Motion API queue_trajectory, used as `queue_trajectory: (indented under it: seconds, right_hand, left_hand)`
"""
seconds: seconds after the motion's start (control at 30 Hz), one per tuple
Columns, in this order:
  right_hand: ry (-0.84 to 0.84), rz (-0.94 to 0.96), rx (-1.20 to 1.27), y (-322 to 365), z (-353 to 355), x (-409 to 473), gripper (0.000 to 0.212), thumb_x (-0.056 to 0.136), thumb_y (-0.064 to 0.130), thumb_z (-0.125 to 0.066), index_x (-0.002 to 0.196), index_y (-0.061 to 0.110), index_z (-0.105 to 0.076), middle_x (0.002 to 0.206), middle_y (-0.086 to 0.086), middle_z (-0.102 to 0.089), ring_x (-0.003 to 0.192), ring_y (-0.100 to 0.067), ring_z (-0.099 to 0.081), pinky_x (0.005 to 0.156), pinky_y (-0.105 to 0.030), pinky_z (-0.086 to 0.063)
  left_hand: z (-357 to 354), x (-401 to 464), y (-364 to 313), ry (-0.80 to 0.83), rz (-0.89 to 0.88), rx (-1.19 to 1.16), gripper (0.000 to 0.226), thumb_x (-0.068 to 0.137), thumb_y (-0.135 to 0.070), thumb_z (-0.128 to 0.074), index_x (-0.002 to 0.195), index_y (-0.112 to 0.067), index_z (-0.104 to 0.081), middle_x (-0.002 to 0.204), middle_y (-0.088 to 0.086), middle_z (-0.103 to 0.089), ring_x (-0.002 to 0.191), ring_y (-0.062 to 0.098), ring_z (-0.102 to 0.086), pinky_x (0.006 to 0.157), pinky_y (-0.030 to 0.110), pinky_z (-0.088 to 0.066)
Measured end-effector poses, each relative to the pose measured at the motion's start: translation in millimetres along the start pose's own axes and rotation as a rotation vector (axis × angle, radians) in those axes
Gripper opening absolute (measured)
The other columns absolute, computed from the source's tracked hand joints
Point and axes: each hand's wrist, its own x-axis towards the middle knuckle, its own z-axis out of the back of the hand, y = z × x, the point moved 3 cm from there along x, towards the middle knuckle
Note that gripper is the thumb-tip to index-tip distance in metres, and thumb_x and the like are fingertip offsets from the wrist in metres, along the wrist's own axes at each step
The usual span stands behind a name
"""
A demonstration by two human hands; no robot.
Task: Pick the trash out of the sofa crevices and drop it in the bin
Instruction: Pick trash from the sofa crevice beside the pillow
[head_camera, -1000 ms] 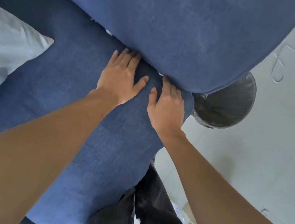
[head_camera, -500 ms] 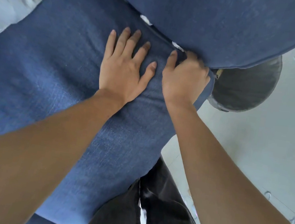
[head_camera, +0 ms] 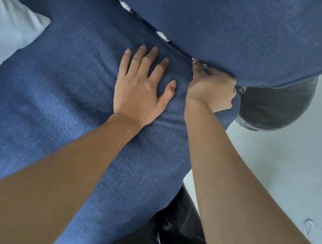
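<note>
**A:** How far along does the clearing look?

**B:** Early or middling, as a judgement. White scraps show in the gap between the seat cushion (head_camera: pixel 61 91) and the backrest (head_camera: pixel 241 29): one scrap (head_camera: pixel 125 5) far up the gap, a second scrap (head_camera: pixel 163 36) lower down, and a faint fleck at the gap's top edge. All of them are wedged in the seam, not lifted out.

**B:** There is a third bit too, a small white piece (head_camera: pixel 204 66) right at the fingertips of the right hand (head_camera: pixel 212 89).

**A:** Does that hand have hold of it?

**B:** The right hand is curled, its fingers tucked under the edge of the backrest at the near end of the gap. The white piece touches the fingertips, but whether it is pinched cannot be told; the fingers are mostly hidden by the cushion.

**A:** And the other hand?

**B:** The left hand (head_camera: pixel 141 90) lies flat on the seat cushion with its fingers spread wide, holding nothing. It seems to press the cushion down to widen the gap.

**A:** Where is the bin?

**B:** The bin (head_camera: pixel 277 109) stands on the floor (head_camera: pixel 292 181) just beside the sofa's end, partly under the backrest's overhang and near the right hand. Its inside is dark, so what it holds cannot be made out.

**A:** So what remains?

**B:** Probably the piece at the fingertips gets drawn out and dropped in the bin, then the two scraps farther up the gap. A white pillow (head_camera: pixel 5 33) sits at the left, away from the work.
</note>
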Motion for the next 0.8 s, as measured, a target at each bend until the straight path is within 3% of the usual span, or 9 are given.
queue_trajectory:
  seconds: [0.17, 0.33, 0.5, 0.63, 0.73, 0.8]
  right_hand:
    - [-0.091, 0.065, 0.081, 0.0, 1.7, -8.6, 0.023, 0.077, 0.044, -0.068, 0.073, 0.023, -0.075, 0.074, 0.001, -0.07, 0.097, -0.025, -0.053, 0.083, -0.036, -0.046]
    - [-0.101, 0.25, 0.242, -7.0, 11.1, -20.2, 0.008, 0.076, 0.032, -0.072, 0.076, 0.025, -0.076, 0.077, 0.007, -0.074, 0.091, -0.022, -0.062, 0.085, -0.039, -0.05]
    - [-0.089, 0.345, 0.288, -18.6, 21.7, -19.6, 0.006, 0.075, 0.023, -0.071, 0.077, 0.019, -0.075, 0.073, 0.007, -0.073, 0.08, -0.021, -0.067, 0.082, -0.036, -0.053]
    - [-0.057, 0.366, 0.078, -15.0, 14.0, -19.9, 0.025, 0.078, 0.041, -0.07, 0.092, 0.02, -0.074, 0.096, -0.003, -0.07, 0.097, -0.028, -0.06, 0.087, -0.037, -0.048]
    - [-0.05, 0.191, -0.103, -2.4, 1.1, -20.6, 0.042, 0.077, 0.062, -0.063, 0.097, 0.026, -0.072, 0.112, -0.003, -0.061, 0.11, -0.028, -0.049, 0.09, -0.04, -0.038]
    - [-0.012, 0.065, -0.148, 7.3, -3.4, -19.4, 0.049, 0.078, 0.067, -0.058, 0.103, 0.026, -0.069, 0.12, -0.002, -0.057, 0.115, -0.026, -0.046, 0.093, -0.041, -0.034]
  left_hand:
    - [2.1, 0.8, 0.1, 0.002, 0.002, -0.005, 0.055, 0.098, -0.054, -0.031, 0.137, -0.02, -0.05, 0.147, 0.008, -0.045, 0.141, 0.028, -0.032, 0.119, 0.05, -0.017]
    - [2.8, 1.0, 0.2, -0.004, 0.009, -0.022, 0.055, 0.098, -0.054, -0.031, 0.138, -0.02, -0.049, 0.147, 0.007, -0.045, 0.141, 0.027, -0.032, 0.12, 0.049, -0.017]
    - [2.2, 1.2, 0.8, -0.019, 0.007, -0.029, 0.054, 0.098, -0.053, -0.032, 0.138, -0.02, -0.049, 0.147, 0.007, -0.045, 0.141, 0.027, -0.033, 0.119, 0.048, -0.017]
    - [1.2, 0.5, 1.3, -0.03, 0.004, -0.033, 0.055, 0.098, -0.054, -0.031, 0.137, -0.021, -0.05, 0.147, 0.007, -0.046, 0.14, 0.027, -0.034, 0.119, 0.048, -0.017]
    - [1.6, 0.6, 1.7, -0.027, 0.005, -0.031, 0.055, 0.098, -0.054, -0.03, 0.138, -0.021, -0.049, 0.147, 0.007, -0.046, 0.141, 0.027, -0.033, 0.119, 0.049, -0.017]
    - [1.9, 0.6, 1.9, -0.024, 0.007, -0.031, 0.056, 0.098, -0.053, -0.028, 0.138, -0.021, -0.049, 0.147, 0.007, -0.046, 0.141, 0.027, -0.033, 0.119, 0.049, -0.017]
